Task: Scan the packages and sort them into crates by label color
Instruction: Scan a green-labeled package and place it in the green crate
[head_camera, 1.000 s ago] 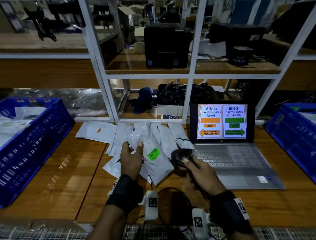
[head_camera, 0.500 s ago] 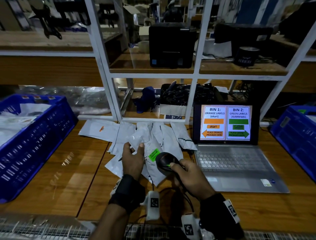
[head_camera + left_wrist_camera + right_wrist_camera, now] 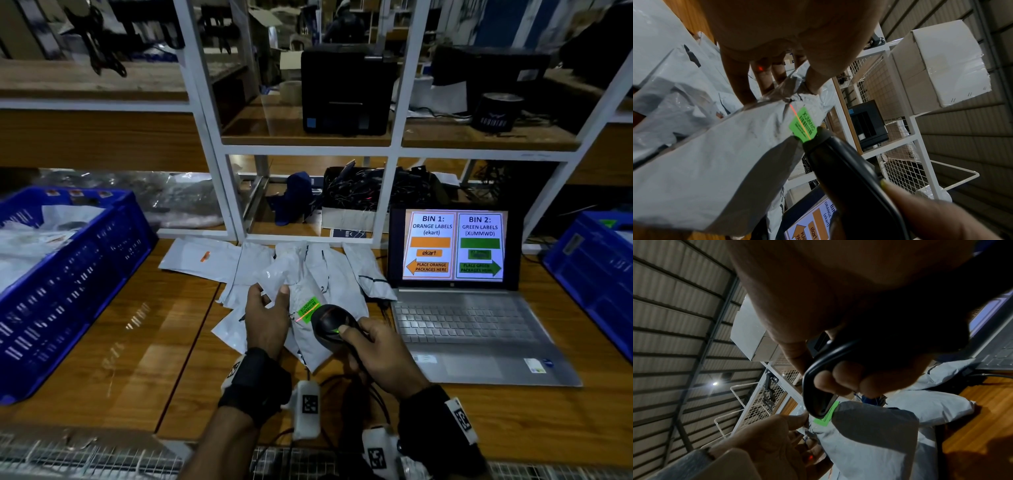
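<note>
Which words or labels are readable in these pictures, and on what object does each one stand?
"BIN 1: ORANGE LABELS (ekart)", "PLACE ORANGE PACKAGES HERE": laptop screen, left half.
"BIN 2: GREEN LABELS (XIJMMWD)": screen, right half; green arrow text blurred.
"XIJMMWD": green label on the held package; smaller print unreadable.
Crate stickers, shelf items: too small.

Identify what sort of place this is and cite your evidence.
Probably a warehouse parcel-sorting station: a barcode scanner reads a green-labelled package, blue crates flank the bench, and a laptop lists bins.
</note>
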A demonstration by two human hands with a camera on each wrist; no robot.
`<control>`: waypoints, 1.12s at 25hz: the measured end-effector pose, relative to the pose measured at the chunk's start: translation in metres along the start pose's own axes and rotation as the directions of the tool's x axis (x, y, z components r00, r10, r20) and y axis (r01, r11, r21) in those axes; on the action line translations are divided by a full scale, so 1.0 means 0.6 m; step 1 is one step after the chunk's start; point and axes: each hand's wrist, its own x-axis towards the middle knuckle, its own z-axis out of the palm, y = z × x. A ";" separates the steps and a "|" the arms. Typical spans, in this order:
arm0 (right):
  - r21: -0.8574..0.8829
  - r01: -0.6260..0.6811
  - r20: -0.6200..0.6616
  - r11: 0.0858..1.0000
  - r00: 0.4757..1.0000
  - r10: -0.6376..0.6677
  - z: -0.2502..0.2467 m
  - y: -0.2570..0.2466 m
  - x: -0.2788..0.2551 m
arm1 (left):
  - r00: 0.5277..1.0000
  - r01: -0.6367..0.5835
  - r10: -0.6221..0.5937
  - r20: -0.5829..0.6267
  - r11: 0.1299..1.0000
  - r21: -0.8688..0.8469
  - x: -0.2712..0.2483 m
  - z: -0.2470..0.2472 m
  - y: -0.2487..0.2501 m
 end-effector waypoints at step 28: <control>0.025 -0.036 0.028 0.999 0.999 0.036 0.007 -0.010 0.005 | 1.000 0.007 -0.006 -0.017 0.999 0.041 -0.005 -0.005 0.014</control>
